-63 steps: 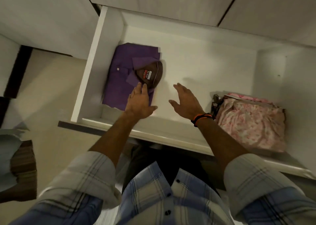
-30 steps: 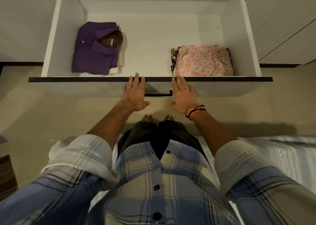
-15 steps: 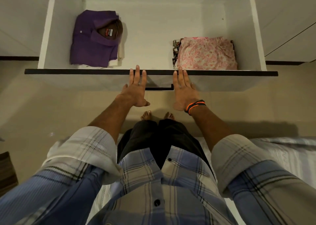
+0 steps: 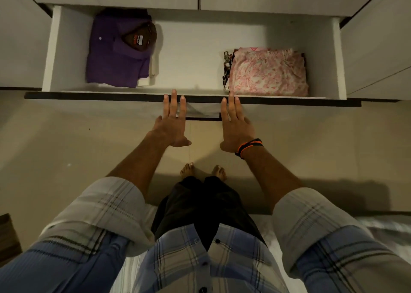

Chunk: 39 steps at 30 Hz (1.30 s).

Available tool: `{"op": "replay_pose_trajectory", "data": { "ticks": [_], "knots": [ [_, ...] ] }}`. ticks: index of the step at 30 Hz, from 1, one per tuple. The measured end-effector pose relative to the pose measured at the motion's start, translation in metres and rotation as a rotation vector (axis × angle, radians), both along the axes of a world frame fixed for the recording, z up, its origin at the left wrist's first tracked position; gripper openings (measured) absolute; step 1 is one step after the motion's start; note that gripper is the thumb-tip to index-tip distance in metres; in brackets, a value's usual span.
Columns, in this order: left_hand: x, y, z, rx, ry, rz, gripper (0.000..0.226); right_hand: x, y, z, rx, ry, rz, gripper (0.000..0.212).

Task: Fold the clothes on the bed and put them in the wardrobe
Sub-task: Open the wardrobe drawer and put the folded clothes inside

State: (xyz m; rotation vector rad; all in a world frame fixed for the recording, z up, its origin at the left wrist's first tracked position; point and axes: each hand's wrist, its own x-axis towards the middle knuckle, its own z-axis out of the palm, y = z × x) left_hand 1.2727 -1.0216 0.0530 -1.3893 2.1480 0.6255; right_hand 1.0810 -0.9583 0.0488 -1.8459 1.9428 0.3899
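A white wardrobe drawer [image 4: 191, 48] stands partly pulled out below the cabinet doors. A folded purple shirt [image 4: 115, 54] lies at its left end, on top of something white. At the right end lies a folded pink floral garment [image 4: 266, 72] over a dark patterned piece. My left hand [image 4: 172, 123] and my right hand [image 4: 233, 126] press flat, fingers straight, against the drawer's dark front panel [image 4: 89, 96], on either side of its handle [image 4: 203, 118].
Beige floor tiles [image 4: 66, 141] lie under the drawer, with my bare feet [image 4: 202, 170] below the hands. The bed's striped sheet [image 4: 389, 228] shows at the lower right. A dark wooden object [image 4: 9, 235] sits at the left edge.
Both hands left the inside of the drawer and went flat onto its front. The drawer has since slid further in under the cabinet doors, hiding the shirt's back edge.
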Motion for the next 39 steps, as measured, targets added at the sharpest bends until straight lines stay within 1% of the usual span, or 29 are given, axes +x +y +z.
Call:
{"op": "replay_pose_trajectory", "data": {
  "ticks": [7, 12, 18, 21, 23, 25, 28, 30, 32, 33, 34, 35, 36, 37, 38, 39],
  "knots": [
    [-0.023, -0.075, -0.002, -0.007, -0.003, 0.027, 0.137, -0.019, -0.076, -0.002, -0.024, 0.008, 0.021, 0.120],
    [-0.030, -0.113, -0.004, 0.001, 0.010, 0.033, 0.139, -0.031, -0.115, -0.002, -0.017, 0.030, 0.052, 0.122],
    [-0.039, -0.151, -0.008, -0.042, 0.019, 0.013, 0.143, -0.034, -0.154, -0.006, -0.022, 0.065, 0.015, 0.122],
    [-0.041, -0.170, -0.009, -0.051, 0.051, 0.000, 0.143, -0.035, -0.175, -0.006, -0.037, 0.085, 0.002, 0.117],
    [-0.042, -0.181, -0.010, -0.041, 0.078, 0.002, 0.142, -0.036, -0.186, -0.005, -0.026, 0.066, -0.019, 0.117],
    [-0.043, -0.191, -0.010, -0.072, 0.107, 0.018, 0.140, -0.035, -0.196, -0.005, -0.028, 0.033, -0.050, 0.117],
    [-0.047, -0.195, -0.011, -0.102, 0.185, 0.100, 0.134, -0.036, -0.207, -0.004, -0.048, -0.090, -0.127, 0.116],
    [-0.052, -0.191, -0.010, -0.119, 0.288, 0.250, 0.131, -0.035, -0.213, -0.001, -0.111, -0.244, -0.246, 0.107],
    [-0.056, -0.190, -0.007, -0.127, 0.449, 0.476, 0.128, -0.030, -0.216, 0.004, -0.288, -0.451, -0.498, 0.087],
    [-0.058, -0.189, -0.003, -0.101, 0.525, 0.593, 0.127, -0.026, -0.216, 0.006, -0.383, -0.545, -0.668, 0.079],
    [-0.060, -0.193, -0.002, -0.022, 0.576, 0.709, 0.124, -0.023, -0.220, 0.010, -0.432, -0.654, -0.854, 0.074],
    [-0.063, -0.197, 0.003, 0.094, 0.617, 0.814, 0.121, -0.019, -0.222, 0.011, -0.431, -0.772, -1.037, 0.073],
    [-0.066, -0.205, 0.004, 0.195, 0.660, 0.912, 0.116, -0.018, -0.227, 0.012, -0.376, -0.896, -1.198, 0.074],
    [-0.069, -0.217, 0.002, 0.262, 0.737, 0.998, 0.110, -0.020, -0.234, 0.013, -0.290, -1.015, -1.309, 0.075],
    [-0.070, -0.227, 0.000, 0.303, 0.820, 1.083, 0.102, -0.022, -0.241, 0.013, -0.198, -1.112, -1.382, 0.071],
    [-0.070, -0.236, -0.001, 0.330, 0.888, 1.167, 0.097, -0.026, -0.248, 0.010, -0.132, -1.188, -1.382, 0.057]
  ]
}}
